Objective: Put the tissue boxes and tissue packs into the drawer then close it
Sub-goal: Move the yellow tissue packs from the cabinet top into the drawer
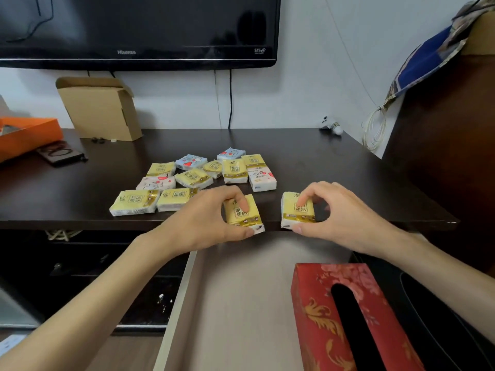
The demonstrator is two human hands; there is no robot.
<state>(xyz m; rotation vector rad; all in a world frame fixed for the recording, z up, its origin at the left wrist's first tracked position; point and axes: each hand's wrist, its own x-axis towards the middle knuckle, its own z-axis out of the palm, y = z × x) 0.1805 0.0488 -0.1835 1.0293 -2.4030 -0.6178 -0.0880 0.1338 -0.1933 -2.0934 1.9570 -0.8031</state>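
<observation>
Several small tissue packs, yellow, blue and white, lie spread on the dark table top. My left hand pinches one yellow pack at the table's front edge. My right hand pinches another yellow pack beside it. Below them the drawer stands pulled out, light wood inside. A red floral tissue box lies in its right part, slot up.
A black TV hangs above the table. A cardboard box and an orange tray stand at the back left, with a dark phone-like object near them. A dark wooden cabinet rises on the right.
</observation>
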